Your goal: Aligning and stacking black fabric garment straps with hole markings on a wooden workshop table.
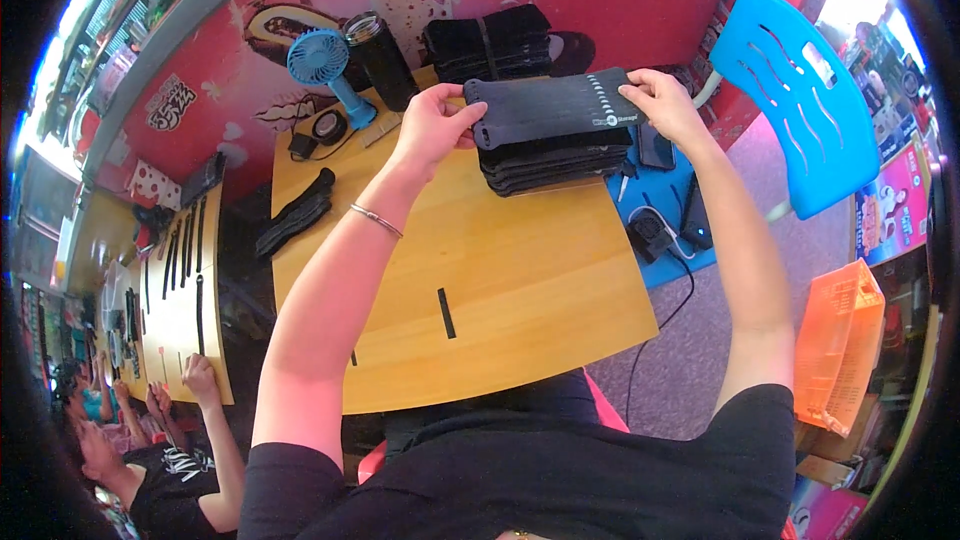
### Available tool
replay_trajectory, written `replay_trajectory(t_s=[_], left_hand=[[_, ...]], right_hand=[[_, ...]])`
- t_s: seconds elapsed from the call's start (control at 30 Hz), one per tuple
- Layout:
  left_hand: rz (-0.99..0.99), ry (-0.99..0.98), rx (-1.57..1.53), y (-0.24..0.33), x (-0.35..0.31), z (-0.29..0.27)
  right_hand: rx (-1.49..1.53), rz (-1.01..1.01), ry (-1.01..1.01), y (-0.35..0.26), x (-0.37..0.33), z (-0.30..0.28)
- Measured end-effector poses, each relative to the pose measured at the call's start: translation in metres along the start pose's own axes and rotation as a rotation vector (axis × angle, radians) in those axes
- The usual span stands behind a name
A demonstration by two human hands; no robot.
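A flat black piece (540,108), with a row of pale crescent-like marks and white print near its right end, is stretched level between my hands. My left hand (440,125) pinches its left edge, thumb on top. Its right end is gripped by my right hand (662,105) between thumb and fingers. Directly below lies a stack of similar black pieces (555,168) at the far right of the wooden table (500,270); whether the held piece touches it, I cannot tell. Behind it sits a banded black bundle (490,44).
A blue fan (320,60) and a black bottle (380,62) stand at the back. Dark folded strips (297,213) lie left, a short black strip (446,313) nearer me. A blue chair (795,100) and an orange bag (838,345) are right. Another person (165,475) works at left.
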State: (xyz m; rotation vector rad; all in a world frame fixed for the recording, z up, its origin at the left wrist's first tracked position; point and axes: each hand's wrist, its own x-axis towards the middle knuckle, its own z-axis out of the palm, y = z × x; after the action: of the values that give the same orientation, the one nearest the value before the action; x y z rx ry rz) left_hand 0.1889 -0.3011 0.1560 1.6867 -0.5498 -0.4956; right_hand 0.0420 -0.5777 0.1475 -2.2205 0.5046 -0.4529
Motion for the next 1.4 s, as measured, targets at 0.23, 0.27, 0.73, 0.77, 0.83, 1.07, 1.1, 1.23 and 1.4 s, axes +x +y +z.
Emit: replay_trajectory(t_s=[0.23, 0.27, 0.73, 0.77, 0.83, 1.07, 1.1, 1.23, 1.4], left_hand=[[-0.052, 0.02, 0.066, -0.014, 0.001, -0.001], [-0.054, 0.022, 0.068, -0.014, 0.001, -0.001], [-0.042, 0.019, 0.022, -0.022, 0.003, 0.003], [-0.044, 0.019, 0.023, -0.022, 0.002, 0.003], [-0.045, 0.023, 0.041, -0.021, 0.001, 0.004], [-0.044, 0.027, 0.042, -0.022, 0.001, 0.004], [-0.044, 0.022, 0.04, -0.023, 0.002, 0.004], [-0.047, 0.028, 0.065, -0.023, 0.0, 0.007], [-0.042, 0.026, 0.046, -0.025, 0.0, 0.004]], right_hand=[[-0.095, -0.097, 0.036, 0.013, 0.005, 0.006], [-0.093, -0.097, 0.033, 0.012, 0.004, 0.006], [-0.138, -0.058, 0.016, 0.009, 0.002, 0.007], [-0.137, -0.057, 0.015, 0.009, 0.002, 0.007], [-0.146, -0.075, 0.031, 0.008, 0.001, 0.007], [-0.188, -0.051, 0.01, 0.003, -0.001, 0.007], [-0.174, -0.057, 0.021, 0.004, -0.001, 0.007], [-0.142, -0.041, 0.007, 0.006, -0.001, 0.006], [-0.159, -0.068, 0.018, 0.005, 0.0, 0.008]])
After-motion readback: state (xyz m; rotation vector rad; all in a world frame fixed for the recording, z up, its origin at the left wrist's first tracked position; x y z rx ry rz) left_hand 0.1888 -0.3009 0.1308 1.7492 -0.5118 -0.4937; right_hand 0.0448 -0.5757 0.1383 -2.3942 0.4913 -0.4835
